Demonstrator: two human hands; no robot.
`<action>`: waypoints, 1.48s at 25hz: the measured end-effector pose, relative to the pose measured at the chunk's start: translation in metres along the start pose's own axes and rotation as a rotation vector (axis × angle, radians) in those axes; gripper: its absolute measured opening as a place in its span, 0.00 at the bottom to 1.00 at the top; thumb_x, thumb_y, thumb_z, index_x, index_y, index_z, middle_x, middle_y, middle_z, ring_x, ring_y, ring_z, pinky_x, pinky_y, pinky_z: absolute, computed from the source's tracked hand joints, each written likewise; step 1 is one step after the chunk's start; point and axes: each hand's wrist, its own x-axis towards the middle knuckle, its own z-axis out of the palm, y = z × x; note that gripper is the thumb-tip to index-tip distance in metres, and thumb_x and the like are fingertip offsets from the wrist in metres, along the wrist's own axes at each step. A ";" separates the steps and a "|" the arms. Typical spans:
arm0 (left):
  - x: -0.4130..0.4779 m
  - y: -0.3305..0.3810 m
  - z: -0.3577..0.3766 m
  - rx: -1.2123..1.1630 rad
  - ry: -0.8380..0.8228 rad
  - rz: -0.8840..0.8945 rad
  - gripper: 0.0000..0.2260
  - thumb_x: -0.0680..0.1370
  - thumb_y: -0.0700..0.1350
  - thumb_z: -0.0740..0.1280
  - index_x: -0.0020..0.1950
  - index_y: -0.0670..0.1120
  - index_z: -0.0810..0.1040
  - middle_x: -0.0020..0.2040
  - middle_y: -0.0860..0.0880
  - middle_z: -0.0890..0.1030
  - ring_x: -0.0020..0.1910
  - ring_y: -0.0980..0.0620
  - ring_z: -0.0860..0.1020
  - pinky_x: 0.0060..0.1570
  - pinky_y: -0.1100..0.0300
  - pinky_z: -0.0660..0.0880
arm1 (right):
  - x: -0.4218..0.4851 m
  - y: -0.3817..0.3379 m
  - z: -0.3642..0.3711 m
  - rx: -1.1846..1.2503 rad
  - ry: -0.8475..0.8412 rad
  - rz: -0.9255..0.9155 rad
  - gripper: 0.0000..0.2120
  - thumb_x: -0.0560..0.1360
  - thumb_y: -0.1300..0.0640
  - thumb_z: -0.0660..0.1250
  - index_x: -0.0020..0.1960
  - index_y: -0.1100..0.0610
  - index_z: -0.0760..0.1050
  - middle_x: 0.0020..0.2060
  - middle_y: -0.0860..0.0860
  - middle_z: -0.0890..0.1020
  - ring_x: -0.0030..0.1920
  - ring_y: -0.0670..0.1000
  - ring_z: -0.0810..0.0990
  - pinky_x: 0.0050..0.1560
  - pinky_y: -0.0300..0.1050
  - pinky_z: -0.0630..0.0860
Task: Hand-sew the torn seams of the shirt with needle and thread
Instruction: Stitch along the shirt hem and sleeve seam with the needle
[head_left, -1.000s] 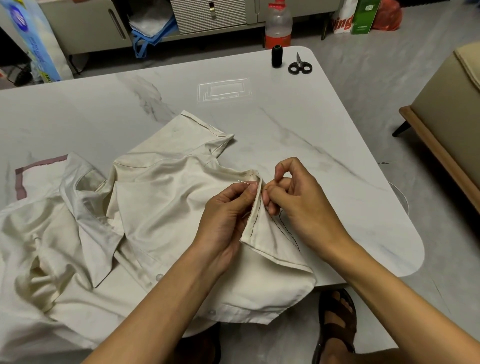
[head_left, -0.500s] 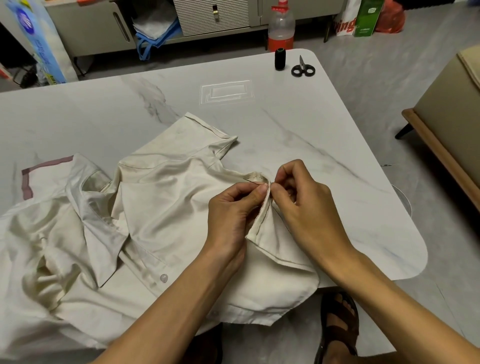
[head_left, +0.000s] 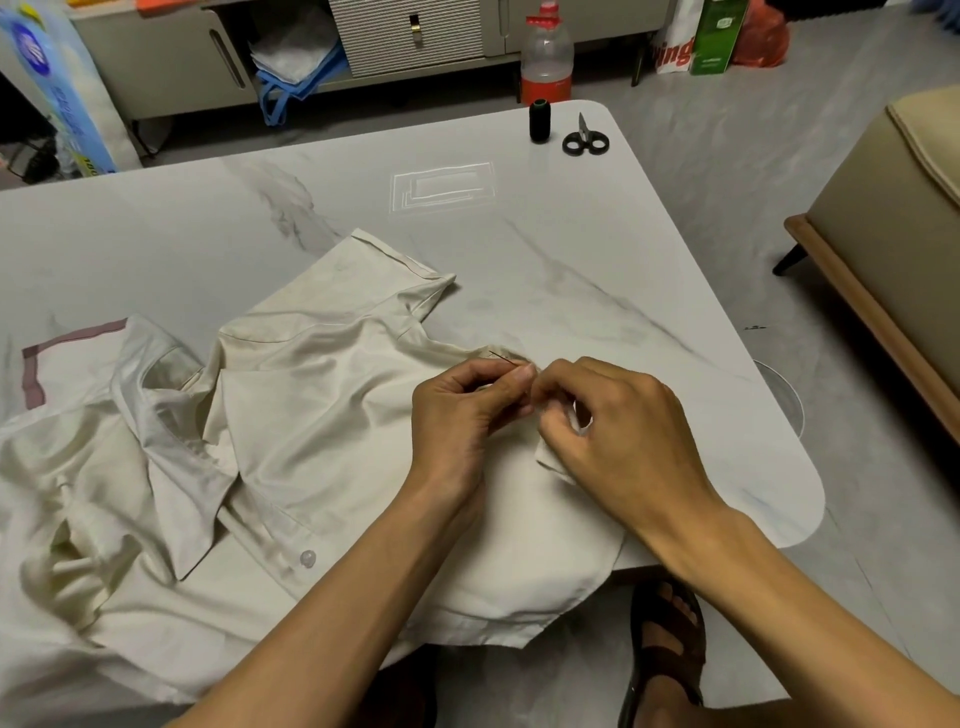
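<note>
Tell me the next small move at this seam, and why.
Probably draw the thin dark needle onward, clear of the cream shirt, to snug the stitch. It pokes out past the fingertips of the left hand, which seems to pinch it, while the right hand grips the folded seam edge beside it.

This is a home, most likely a living room. A big white table (head_left: 571, 249) with grey streaks stands on a smooth grey floor (head_left: 727, 156). A soft tan sofa (head_left: 883, 208) sits to one side. A low cabinet (head_left: 405, 31) runs along the wall. By it are a drink bottle (head_left: 546, 57), a red bag (head_left: 761, 36), a blue bag (head_left: 291, 78) and a big pack of paper rolls (head_left: 57, 104). A spool of black thread (head_left: 540, 120) and small scissors (head_left: 585, 139) sit on the table.
</note>
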 end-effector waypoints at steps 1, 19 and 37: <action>0.001 -0.001 0.001 0.012 0.003 0.001 0.03 0.73 0.34 0.73 0.40 0.39 0.83 0.42 0.43 0.82 0.43 0.47 0.81 0.48 0.58 0.80 | 0.001 0.003 -0.002 0.078 -0.007 0.034 0.06 0.71 0.55 0.62 0.40 0.49 0.78 0.31 0.43 0.78 0.33 0.46 0.75 0.34 0.45 0.73; 0.015 0.026 -0.004 -0.026 0.139 0.181 0.08 0.83 0.41 0.63 0.43 0.47 0.72 0.31 0.52 0.71 0.26 0.56 0.63 0.28 0.63 0.63 | 0.012 0.026 -0.006 0.324 -0.119 0.390 0.09 0.76 0.63 0.60 0.49 0.50 0.73 0.33 0.48 0.77 0.31 0.44 0.71 0.29 0.36 0.65; 0.011 0.049 -0.075 0.936 0.480 0.561 0.06 0.82 0.44 0.65 0.46 0.43 0.75 0.32 0.52 0.75 0.33 0.48 0.72 0.36 0.52 0.66 | 0.016 0.024 0.001 -0.083 -0.071 0.462 0.13 0.78 0.63 0.56 0.49 0.49 0.76 0.42 0.47 0.78 0.44 0.54 0.73 0.43 0.47 0.64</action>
